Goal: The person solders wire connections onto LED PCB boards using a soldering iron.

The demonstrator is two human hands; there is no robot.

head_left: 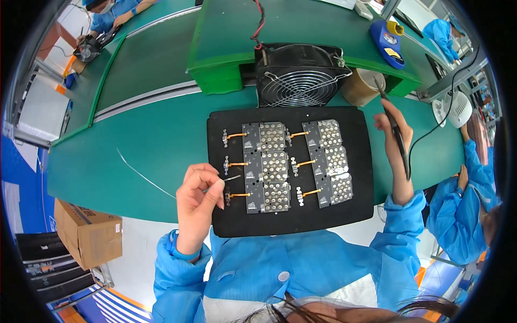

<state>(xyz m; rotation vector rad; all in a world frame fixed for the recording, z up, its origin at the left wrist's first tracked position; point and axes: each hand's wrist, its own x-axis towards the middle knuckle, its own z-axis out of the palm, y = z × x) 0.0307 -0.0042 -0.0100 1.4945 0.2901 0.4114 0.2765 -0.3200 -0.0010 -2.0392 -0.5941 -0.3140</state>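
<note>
My left hand (199,196) is closed in a pinch on a thin strand of solder wire (141,174). A short end of it sticks out past the fingertips over the boards' left edge, and the long tail curves away to the left. In my right hand (397,132), on the right, is a soldering iron (399,141), its tip pointing up and away from the boards, near a round tan container (362,88). Between my hands lies a black pad (296,223) with two columns of circuit boards (253,171). Small connectors on orange flex strips (237,164) stick out to their left.
A black fan (301,75) with a wire guard stands behind the pad, before a green shelf (215,81). A blue holder (386,46) sits on the shelf. The iron's black cable (439,121) loops at right. A cardboard box (89,234) stands lower left. Other people work nearby.
</note>
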